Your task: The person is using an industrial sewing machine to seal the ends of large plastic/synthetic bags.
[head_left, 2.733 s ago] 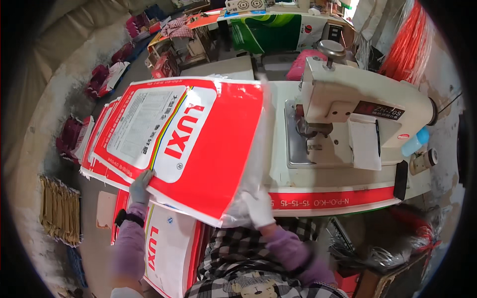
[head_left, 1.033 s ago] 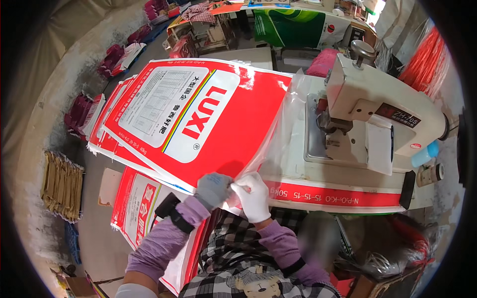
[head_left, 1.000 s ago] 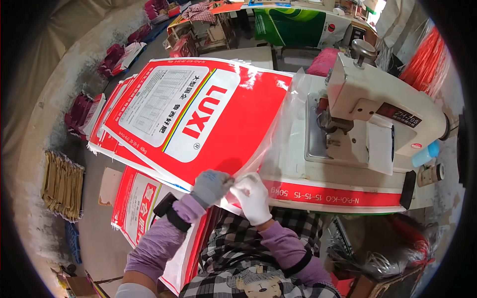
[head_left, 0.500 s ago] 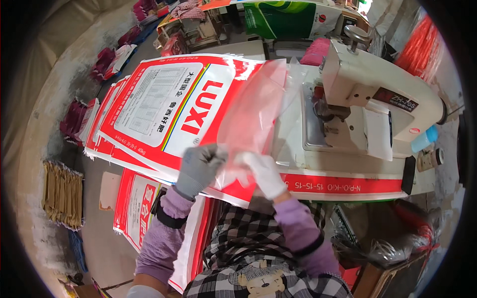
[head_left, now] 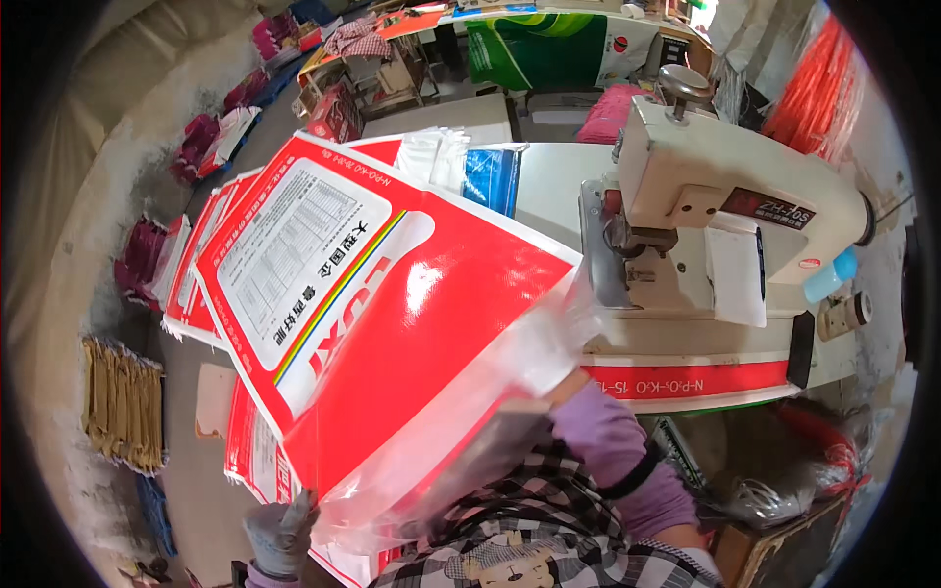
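Observation:
A large red and white printed sack (head_left: 431, 333) lies slanted over a stack of like sacks, its mouth end turned toward me. From that end a clear plastic liner (head_left: 412, 490) sticks out, crumpled and partly blurred. My left hand (head_left: 279, 534), in a grey glove, is closed at the sack's near left corner, pinching its edge. Beside the right corner of the mouth, my right hand (head_left: 557, 358) in a white glove is mostly covered by the filmy liner; its fingers are blurred and hidden.
A cream sewing machine (head_left: 725, 186) stands on the table at right, with a white paper pad (head_left: 737, 274) against it. More printed sacks (head_left: 255, 441) lie below left. Brown folded bundles (head_left: 123, 404) sit by the left wall. Red strands (head_left: 809, 93) hang at far right.
The sack has turned and come closer to me. My left hand has moved down and left with its corner; my right hand has shifted right, under the liner. The liner now spreads toward my lap.

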